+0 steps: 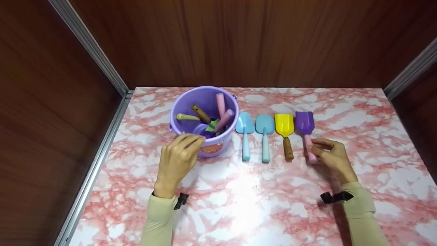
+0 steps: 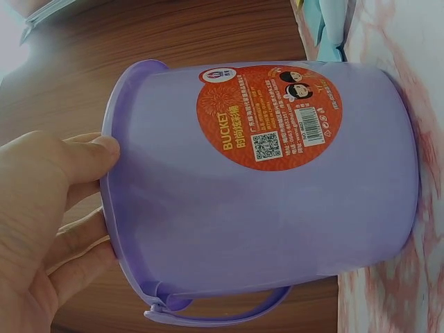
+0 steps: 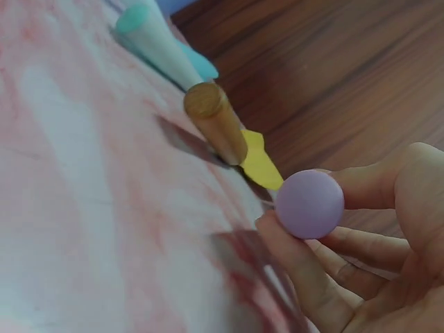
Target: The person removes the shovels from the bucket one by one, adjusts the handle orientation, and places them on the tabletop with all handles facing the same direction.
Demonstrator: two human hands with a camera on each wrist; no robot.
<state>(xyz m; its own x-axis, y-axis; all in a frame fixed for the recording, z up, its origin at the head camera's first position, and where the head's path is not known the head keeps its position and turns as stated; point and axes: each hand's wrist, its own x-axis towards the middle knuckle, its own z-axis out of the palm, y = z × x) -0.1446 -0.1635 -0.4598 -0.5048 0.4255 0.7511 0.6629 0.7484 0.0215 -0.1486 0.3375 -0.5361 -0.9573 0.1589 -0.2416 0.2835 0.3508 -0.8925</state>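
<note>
Pinching the pink handle of a purple shovel (image 1: 305, 122), the right hand (image 1: 333, 157) is narrowed around it at the right end of a row; the right wrist view shows the handle end-on, so the blade is hidden there, and whether the handle is raised off the tabletop (image 1: 259, 208) is hard to tell. The left hand (image 1: 178, 155) grips the near left rim of an upright purple bucket (image 2: 243, 222), thumb outside, its other fingertips hidden behind the rim. Just left of the purple shovel lies a yellow shovel (image 1: 284, 125), then a blue shovel (image 1: 265, 123) and a paler blue one (image 1: 244, 123) nearest the bucket. Inside the bucket, pink handles (image 1: 224, 120), a brown handle (image 1: 200, 113) and a yellow-green handle (image 1: 188, 117) lean; their lower ends are mostly hidden. The bucket's red label (image 2: 270, 118) carries print partly too small to read. Both sleeves (image 1: 158, 218) are cut off below.
</note>
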